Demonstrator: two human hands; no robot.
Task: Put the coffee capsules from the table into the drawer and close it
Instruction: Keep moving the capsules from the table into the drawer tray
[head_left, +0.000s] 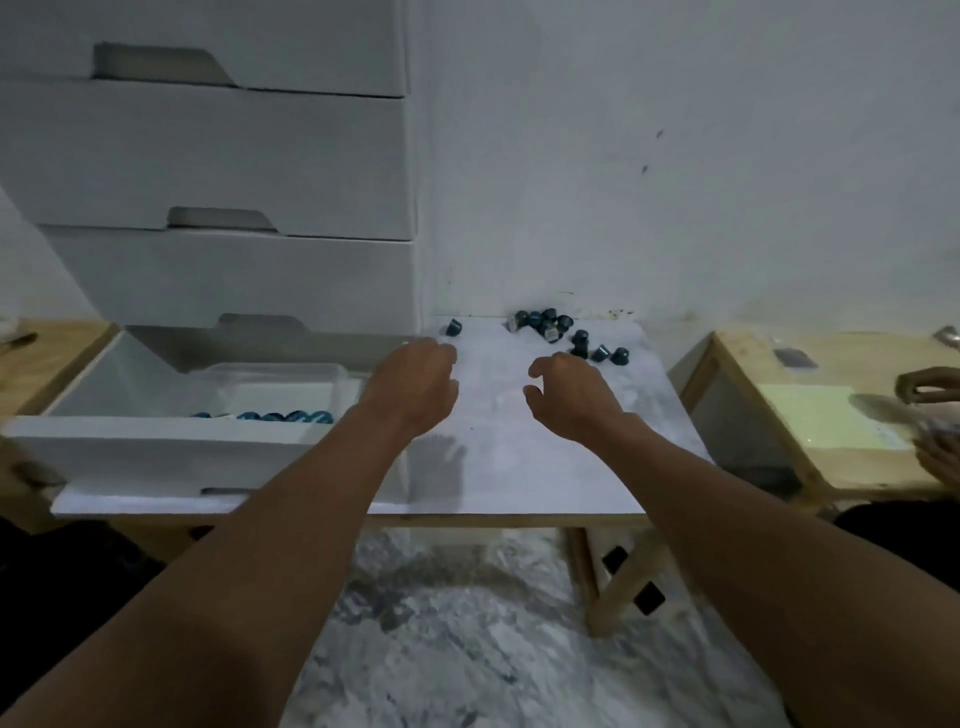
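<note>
Blue-grey coffee capsules (550, 328) lie in a loose cluster on the white table (519, 478), well to the right of the open drawer (156, 439) and close against the wall; one stray capsule (453, 327) sits apart from them, just beyond the drawer's far right corner. We note a row of blue capsules (270, 416) already inside the drawer, along its front wall, before a clear plastic container (270, 374). We judge the task part done; the step in hand is a reach for more capsules, and the closing is not yet begun.

The left hand (415, 379) hovers just right of the drawer, knuckles up and fingers bent downward; its palm is hidden, so we cannot tell whether it encloses anything. The right hand (566, 397) hovers farther right of the drawer, short of the cluster, fingers loosely curled and thumb spread apart; it holds nothing and touches nothing that we can see.

The next move, in our judgement, calls for the hands to advance to the capsules, gather several without scattering the rest, and carry them over the drawer's right wall; the small rounded bodies may roll if nudged.
</note>
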